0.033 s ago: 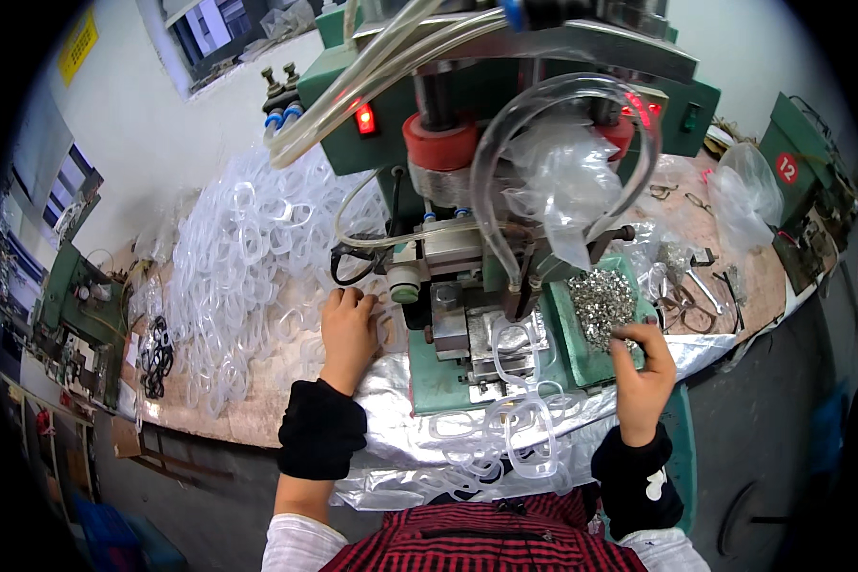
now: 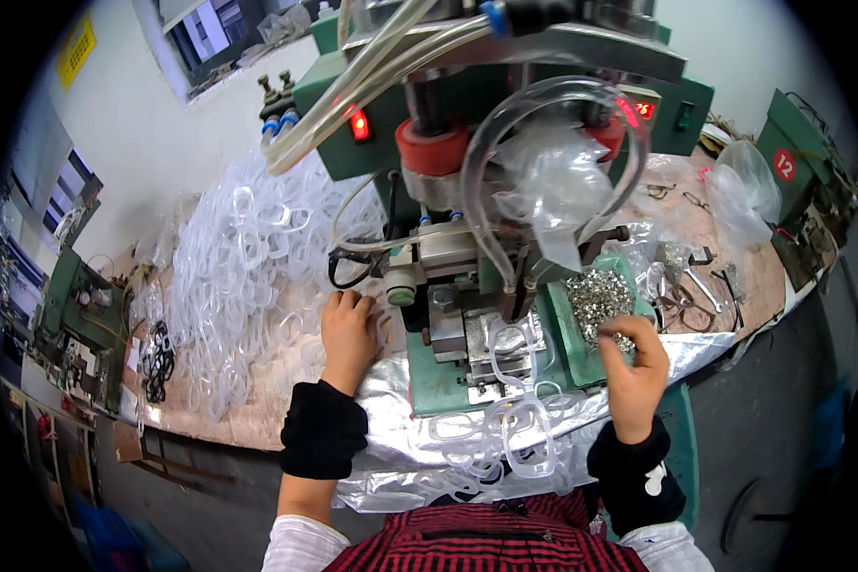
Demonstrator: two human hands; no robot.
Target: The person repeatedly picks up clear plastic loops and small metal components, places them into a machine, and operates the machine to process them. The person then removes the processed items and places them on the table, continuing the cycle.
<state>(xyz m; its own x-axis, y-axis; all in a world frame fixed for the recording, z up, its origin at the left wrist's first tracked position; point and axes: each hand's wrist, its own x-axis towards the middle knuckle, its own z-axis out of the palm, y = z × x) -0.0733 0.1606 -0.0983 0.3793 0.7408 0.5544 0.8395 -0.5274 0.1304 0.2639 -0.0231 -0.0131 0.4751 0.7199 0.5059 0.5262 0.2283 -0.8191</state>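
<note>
My left hand [image 2: 349, 336] lies on the table beside the press, fingers stretched forward and nothing visible in them. Just in front of it is the round green push button [image 2: 399, 289] of the green press [image 2: 433, 355]. At the right, my right hand [image 2: 637, 381] is over the near edge of a green tray [image 2: 583, 367] of small shiny metal pieces [image 2: 598, 300]. Its thumb and forefinger are pinched; whatever is between them is too small to make out. A clear plastic eyeglass frame [image 2: 495, 349] sits on the press's metal fixture [image 2: 528, 336], under the tool.
A large heap of clear eyeglass frames [image 2: 248, 253] fills the table's left. More clear frames [image 2: 527, 439] lie at the front edge on silvery sheeting [image 2: 386, 400]. A wrench [image 2: 704, 290] lies right of the tray. Clear hoses [image 2: 472, 176] and a plastic bag [image 2: 555, 186] hang before the press.
My right hand has shifted slightly left over the tray, its fingertips still together. The view has moved a little. My left hand stays in place.
</note>
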